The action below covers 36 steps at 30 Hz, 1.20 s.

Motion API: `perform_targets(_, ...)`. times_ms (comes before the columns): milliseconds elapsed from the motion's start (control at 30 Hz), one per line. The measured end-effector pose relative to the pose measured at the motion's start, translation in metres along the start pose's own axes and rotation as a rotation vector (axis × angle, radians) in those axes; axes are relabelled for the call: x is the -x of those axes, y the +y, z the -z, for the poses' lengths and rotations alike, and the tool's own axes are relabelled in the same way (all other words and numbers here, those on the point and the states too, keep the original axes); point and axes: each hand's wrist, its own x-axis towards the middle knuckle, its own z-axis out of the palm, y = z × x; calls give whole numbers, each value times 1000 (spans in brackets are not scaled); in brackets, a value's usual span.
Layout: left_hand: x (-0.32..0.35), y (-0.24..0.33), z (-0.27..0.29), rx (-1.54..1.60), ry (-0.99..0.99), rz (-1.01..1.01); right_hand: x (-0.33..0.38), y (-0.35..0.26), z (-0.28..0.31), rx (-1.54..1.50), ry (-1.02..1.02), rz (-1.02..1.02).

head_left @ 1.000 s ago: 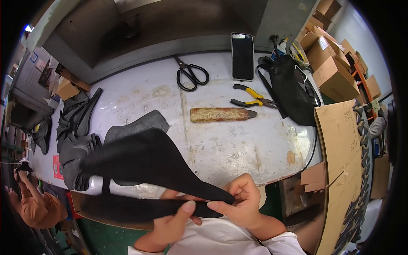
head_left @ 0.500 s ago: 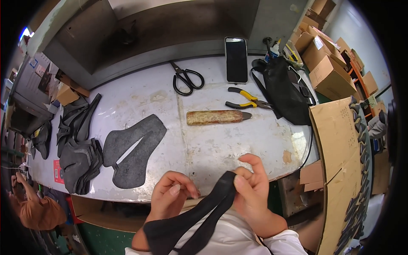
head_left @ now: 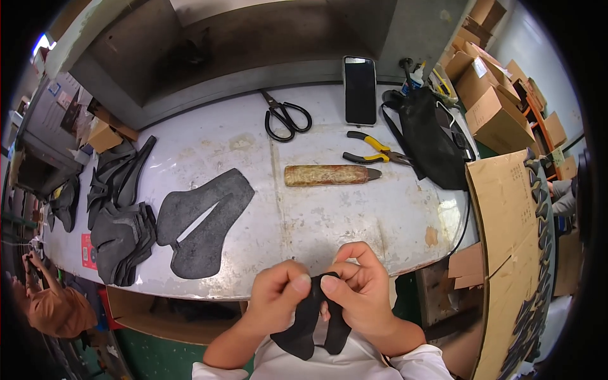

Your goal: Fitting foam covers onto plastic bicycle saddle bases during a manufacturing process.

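Close to my body, past the table's front edge, I pinch a black shoe-upper piece point(head_left: 297, 332) between both hands. My left hand point(head_left: 278, 294) grips its upper edge with thumb and fingers, and my right hand point(head_left: 361, 291) does the same a little to the right. The piece hangs down in two lobes with a gap between them. On the table to the left lies a flat dark grey piece point(head_left: 218, 209) of similar shape with a long slit. Beside it is a stack of dark grey pieces point(head_left: 120, 244).
A wooden-handled blade point(head_left: 326, 175), yellow-black pliers point(head_left: 373, 151), black-handled scissors point(head_left: 287, 120) and a phone point(head_left: 360, 92) lie on the white table point(head_left: 253, 152). A black bag point(head_left: 437, 139) sits at the right, near a tall cardboard sheet point(head_left: 506, 240). Another person point(head_left: 60, 310) works at the far left.
My left hand has moved right and taken hold of the black piece beside my right hand. The piece has swung from slanting left to hanging down between my hands.
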Motion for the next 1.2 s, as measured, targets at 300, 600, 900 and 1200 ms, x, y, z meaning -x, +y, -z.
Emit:
perform_targets(300, -5, -2, -7, -156, 4, -63, -9, 14, -3, 372, 0, 326)
perform_targets(600, -11, 3, 6, -182, 100, 131, -16, -8, 17, 996, -138, 428)
perform_targets(900, -22, 19, -9, -51, 10, 233, -20, 11, 34, 597, -93, 322)
perform_targets(1200, -61, 117, -40, -801, 166, -514, -7, 2, 91, 785, 280, 385)
